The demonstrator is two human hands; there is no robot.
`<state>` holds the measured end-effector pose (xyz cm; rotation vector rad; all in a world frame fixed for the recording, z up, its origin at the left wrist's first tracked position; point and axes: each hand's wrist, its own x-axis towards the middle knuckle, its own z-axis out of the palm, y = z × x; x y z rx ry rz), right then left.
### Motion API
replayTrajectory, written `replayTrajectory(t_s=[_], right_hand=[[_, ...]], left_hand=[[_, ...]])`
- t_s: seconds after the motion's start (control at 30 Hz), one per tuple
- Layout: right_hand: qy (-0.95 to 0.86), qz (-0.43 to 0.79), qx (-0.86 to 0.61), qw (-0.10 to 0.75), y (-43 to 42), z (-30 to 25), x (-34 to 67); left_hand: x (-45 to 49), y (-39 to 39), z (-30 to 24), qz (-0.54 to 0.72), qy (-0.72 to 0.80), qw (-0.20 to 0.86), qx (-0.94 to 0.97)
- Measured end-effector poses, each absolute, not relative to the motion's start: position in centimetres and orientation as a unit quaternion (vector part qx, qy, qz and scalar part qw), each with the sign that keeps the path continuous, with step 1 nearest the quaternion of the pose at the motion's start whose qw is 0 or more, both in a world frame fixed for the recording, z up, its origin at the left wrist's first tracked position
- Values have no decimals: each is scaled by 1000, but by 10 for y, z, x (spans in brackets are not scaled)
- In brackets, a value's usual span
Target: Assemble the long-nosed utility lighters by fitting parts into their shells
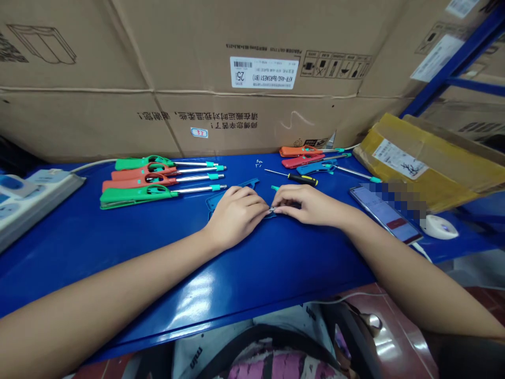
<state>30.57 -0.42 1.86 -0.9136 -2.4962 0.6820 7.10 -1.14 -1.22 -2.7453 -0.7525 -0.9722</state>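
My left hand [240, 216] lies closed over an opened blue lighter casing [215, 201], its fingers curled round it and hiding most of it. My right hand [310, 204] is closed in a pinch on a small metal piece [272, 210] at the casing's right end, close to the left fingertips. What the metal piece is cannot be made out. A small teal tip [275, 188] shows just behind the right fingers. Beyond the hands lies a screwdriver [303, 179] with a black and yellow handle, near several tiny white pieces [259, 163].
Several green and orange-red stick lighters [136, 197] lie in a row on the left, by a power strip [39, 197]. At the back right are orange, red and blue lighters [302, 160]. A phone [382, 213], white mouse-like object [442, 227] and yellow-taped box [430, 163] sit right. Cardboard [197, 68] walls the back.
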Motion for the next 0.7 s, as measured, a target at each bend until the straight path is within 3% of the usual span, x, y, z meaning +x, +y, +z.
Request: replayTrajectory(t_s=[0.7], right_hand=[[-897, 243, -332, 161, -4, 21, 309]], left_hand=[[73, -14, -9, -273, -298, 19, -914]])
